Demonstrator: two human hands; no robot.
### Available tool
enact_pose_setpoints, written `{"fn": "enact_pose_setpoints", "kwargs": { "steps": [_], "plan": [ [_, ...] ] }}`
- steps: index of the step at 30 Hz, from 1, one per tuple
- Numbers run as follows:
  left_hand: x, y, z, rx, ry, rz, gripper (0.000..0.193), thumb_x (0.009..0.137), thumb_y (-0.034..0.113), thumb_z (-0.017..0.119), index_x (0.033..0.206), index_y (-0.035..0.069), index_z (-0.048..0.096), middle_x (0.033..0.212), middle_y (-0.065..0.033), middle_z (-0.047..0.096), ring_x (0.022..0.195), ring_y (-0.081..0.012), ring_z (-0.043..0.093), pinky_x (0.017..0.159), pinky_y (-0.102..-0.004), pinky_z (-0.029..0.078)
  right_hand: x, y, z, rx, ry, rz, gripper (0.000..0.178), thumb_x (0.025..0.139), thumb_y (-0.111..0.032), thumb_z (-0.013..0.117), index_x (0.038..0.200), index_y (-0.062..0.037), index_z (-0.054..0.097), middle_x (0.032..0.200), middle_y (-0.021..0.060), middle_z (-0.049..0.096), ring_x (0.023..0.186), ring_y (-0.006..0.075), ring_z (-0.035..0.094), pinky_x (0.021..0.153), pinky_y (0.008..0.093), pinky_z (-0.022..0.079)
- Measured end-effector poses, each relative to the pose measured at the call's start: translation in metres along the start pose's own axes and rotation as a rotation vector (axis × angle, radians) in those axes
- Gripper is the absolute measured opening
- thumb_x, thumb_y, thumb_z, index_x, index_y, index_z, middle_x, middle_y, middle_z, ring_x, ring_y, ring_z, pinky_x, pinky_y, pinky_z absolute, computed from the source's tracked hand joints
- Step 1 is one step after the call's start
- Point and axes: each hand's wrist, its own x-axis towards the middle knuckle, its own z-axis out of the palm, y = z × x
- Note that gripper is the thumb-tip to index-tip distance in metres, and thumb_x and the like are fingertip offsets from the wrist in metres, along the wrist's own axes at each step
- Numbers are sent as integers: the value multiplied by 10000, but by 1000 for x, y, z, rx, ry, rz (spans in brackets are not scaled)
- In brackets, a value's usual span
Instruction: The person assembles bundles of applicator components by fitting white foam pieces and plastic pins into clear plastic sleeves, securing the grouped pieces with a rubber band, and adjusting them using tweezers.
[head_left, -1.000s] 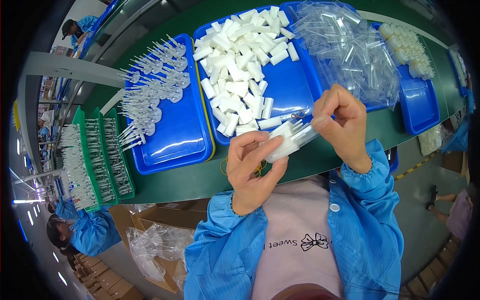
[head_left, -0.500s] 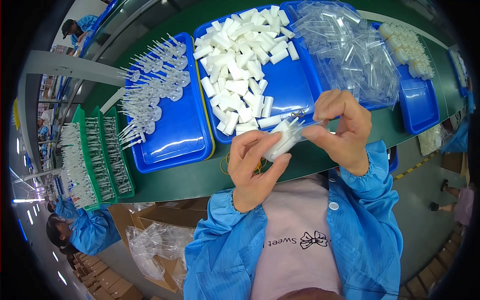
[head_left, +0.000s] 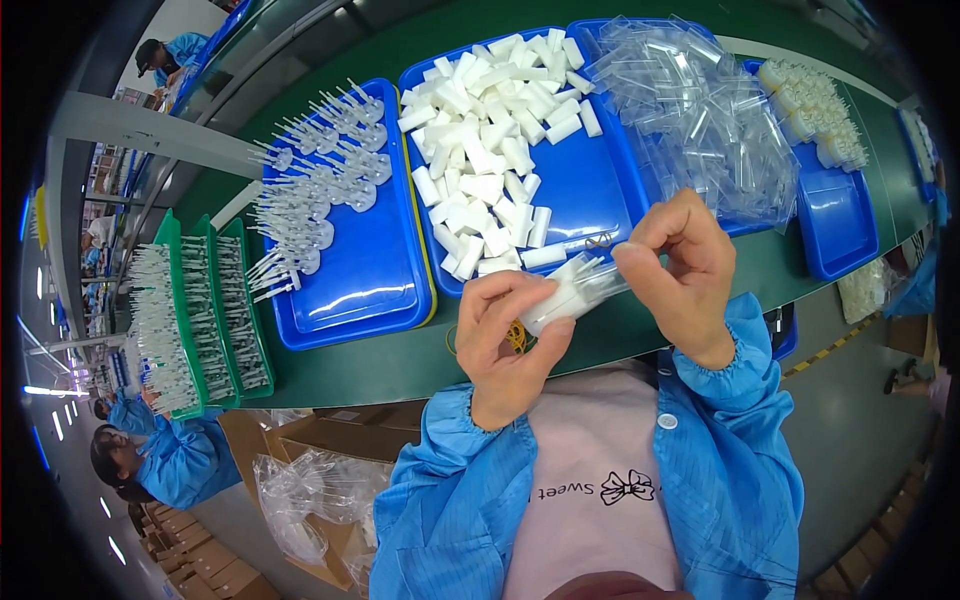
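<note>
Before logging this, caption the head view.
Left hand holds white pieces in clear plastic; right hand at the plastic's end.

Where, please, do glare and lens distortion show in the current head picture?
In the head view: glare streaks the bottom of the leftmost blue tray and glints off the clear plastic sleeves; edges of the clear bag are hard to trace; the green tabletop bends toward the rim; corners fall black.

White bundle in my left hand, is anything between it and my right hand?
Only clear plastic shows in the gap, running from the white bundle in your left hand toward your right hand. Nothing else visible stands between them.
</note>
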Motion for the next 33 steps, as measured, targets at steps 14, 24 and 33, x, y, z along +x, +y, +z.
{"fn": "enact_pose_setpoints", "kwargs": {
  "steps": [14,24,33],
  "plan": [
    [-4,3,-7,138,-42,186,357,633,-5,773,975,47,684,1027,-94,531,908,-222,573,710,-305,500,-10,-2,11,116,110,1,214,758,-7,705,727,-49,498,655,-16,494,550,13,423,465,190,321],
    [-1,-2,3,-364,14,-151,625,648,81,824,1161,24,472,1083,-108,509,991,-223,558,834,-356,489,4,-10,5,-26,-52,53,230,761,-41,708,703,-52,485,626,-31,473,545,7,404,464,190,309],
    [3,-8,-9,-615,-121,-533,434,922,307,561,1216,18,427,1201,-119,515,1051,-211,561,820,-326,498,9,1,-5,-303,-14,-93,156,792,-99,690,788,-22,554,719,58,549,555,93,455,497,234,361]
  ]
}}
